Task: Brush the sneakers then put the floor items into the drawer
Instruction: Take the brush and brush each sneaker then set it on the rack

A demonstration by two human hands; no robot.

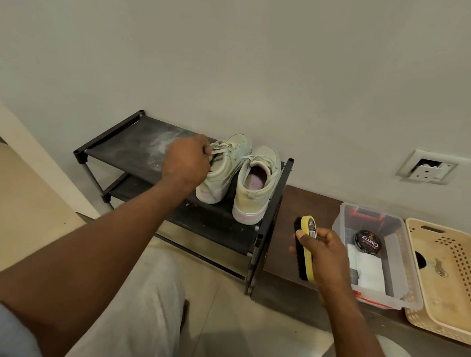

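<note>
Nearest the camera, the person's knee point(141, 311) in pale trousers sits above the tiled floor point(234, 303), with both bare forearms reaching forward.

The right hand point(326, 257) is clamped on the brush point(307, 225). Its fingers wrap the yellow back, the thumb lies along the near edge, and the black bristles face left. The brush is held in the air above the low brown tabletop point(299, 208), just right of the shoe rack point(131, 140).

On the tabletop stands a clear plastic box point(399, 276) holding a round polish tin point(368, 241) and a white cloth point(368, 271). A beige perforated basket point(454, 305) touches the box's right side.

Farther off, the left hand point(186, 162) has its fingers curled tight on the held sneaker point(223, 174), gripping it at the laces near the collar. This shoe leans slightly and rests on the top shelf of the black rack. The other sneaker point(259, 180) stands just beside it, upright, with its toe toward the wall.

White dust marks the shelf left of the hand. A wall socket point(428, 169) sits low on the wall beyond the box.
</note>
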